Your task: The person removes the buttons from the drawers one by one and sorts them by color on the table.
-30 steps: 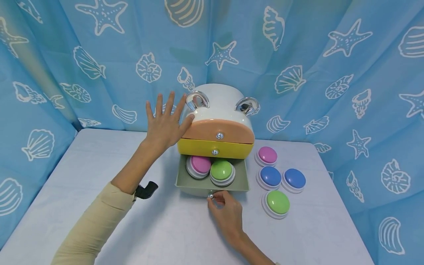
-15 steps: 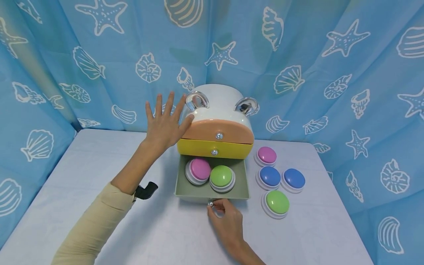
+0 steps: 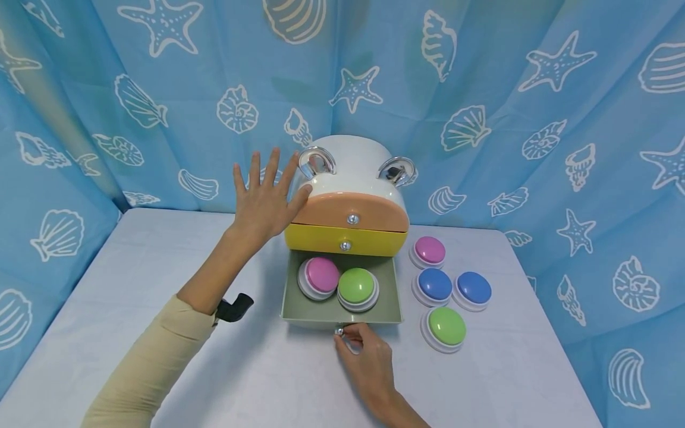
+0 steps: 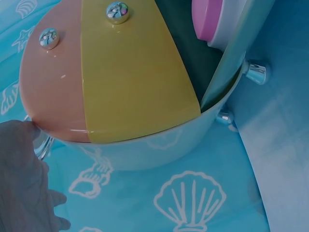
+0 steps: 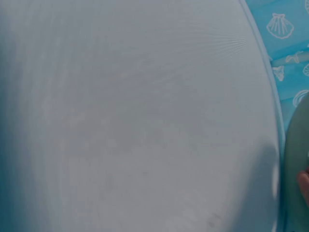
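Observation:
A small drawer cabinet (image 3: 357, 156) with a white rounded top has an orange drawer (image 3: 326, 209) and a yellow drawer (image 3: 316, 239), both closed. Below them a grey-green drawer (image 3: 299, 310) is pulled out. Inside it sit a pink push light (image 3: 323, 274) and a green push light (image 3: 356, 285), side by side. My right hand (image 3: 369, 362) pinches the silver knob (image 3: 339, 331) of that drawer between thumb and fingers. With fingers spread, my left hand (image 3: 262, 205) touches the cabinet's upper left side; the left wrist view shows its thumb (image 4: 30, 126) near the orange drawer's edge.
Right of the cabinet on the white table (image 3: 225, 368) stand a pink push light (image 3: 430, 249), two blue ones, one near (image 3: 434, 284) and one farther right (image 3: 474, 288), and a green one (image 3: 447, 326). A blue shell-print curtain (image 3: 481, 89) hangs behind and at the sides.
My right hand has drawn the grey-green drawer farther out toward me, mostly in the first half second. The two push lights inside came along and show more fully. My left hand stayed in place.

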`<state>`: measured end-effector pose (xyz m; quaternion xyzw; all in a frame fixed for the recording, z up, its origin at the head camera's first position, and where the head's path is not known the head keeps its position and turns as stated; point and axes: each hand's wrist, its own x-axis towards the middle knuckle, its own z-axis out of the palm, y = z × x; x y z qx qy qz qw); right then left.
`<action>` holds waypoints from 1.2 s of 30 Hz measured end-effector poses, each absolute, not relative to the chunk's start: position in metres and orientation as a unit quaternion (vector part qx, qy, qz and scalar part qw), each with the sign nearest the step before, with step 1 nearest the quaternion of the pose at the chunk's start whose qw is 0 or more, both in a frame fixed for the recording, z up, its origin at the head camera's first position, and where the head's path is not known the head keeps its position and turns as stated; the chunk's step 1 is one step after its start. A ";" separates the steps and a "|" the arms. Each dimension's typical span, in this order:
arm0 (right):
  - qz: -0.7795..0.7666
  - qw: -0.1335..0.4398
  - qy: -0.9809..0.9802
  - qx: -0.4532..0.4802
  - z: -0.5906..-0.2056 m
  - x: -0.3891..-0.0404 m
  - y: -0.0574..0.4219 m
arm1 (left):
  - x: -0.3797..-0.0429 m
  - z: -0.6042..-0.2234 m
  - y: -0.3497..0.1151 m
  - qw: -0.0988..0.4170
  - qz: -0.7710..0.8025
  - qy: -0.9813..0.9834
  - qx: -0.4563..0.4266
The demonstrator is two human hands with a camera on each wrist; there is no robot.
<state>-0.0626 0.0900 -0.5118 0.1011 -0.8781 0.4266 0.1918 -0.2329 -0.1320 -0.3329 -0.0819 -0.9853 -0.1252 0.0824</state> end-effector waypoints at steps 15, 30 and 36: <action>0.487 0.076 -0.852 0.175 -0.456 -0.081 0.113 | -0.233 -0.332 -0.132 0.082 -0.126 -0.986 -0.079; 0.406 -0.076 -0.886 0.209 -0.430 -0.146 0.139 | -0.234 -0.333 -0.132 0.077 -0.117 -0.987 -0.079; 0.389 -0.111 -0.891 0.205 -0.433 -0.168 0.139 | -0.233 -0.332 -0.132 0.071 -0.114 -0.988 -0.077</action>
